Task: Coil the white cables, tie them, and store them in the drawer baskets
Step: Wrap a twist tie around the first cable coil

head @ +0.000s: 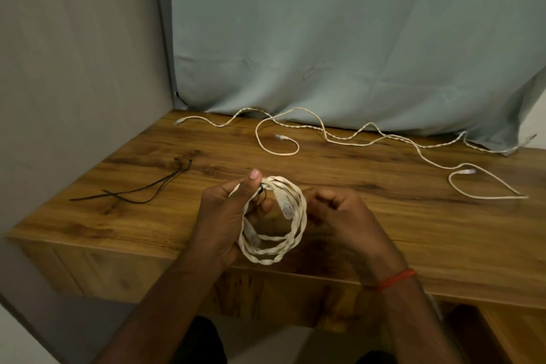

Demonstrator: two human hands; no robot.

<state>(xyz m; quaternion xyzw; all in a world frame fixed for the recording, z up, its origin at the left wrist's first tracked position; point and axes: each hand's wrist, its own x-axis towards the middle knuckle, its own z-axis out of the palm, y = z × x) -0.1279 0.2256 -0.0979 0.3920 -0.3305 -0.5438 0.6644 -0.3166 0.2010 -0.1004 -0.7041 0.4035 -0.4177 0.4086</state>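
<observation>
A coiled white cable (295, 233) hangs upright over the table's front edge, held at its left side by my left hand (224, 216), thumb pointing up. A thin black tie (262, 190) sits on the coil just under that thumb. My right hand (339, 210) is beside the coil's right side, fingers curled in, with nothing visibly in it. Two clear plugs rest against the loops inside the coil. Loose white cables (348, 134) lie uncoiled and partly twisted together along the back of the wooden table (413, 230).
Several black ties (141, 189) lie on the table's left part. A pale blue cloth (325, 38) hangs behind the table, a grey wall panel (74, 68) stands at the left. Wooden drawer fronts (103, 272) show below the table's front edge.
</observation>
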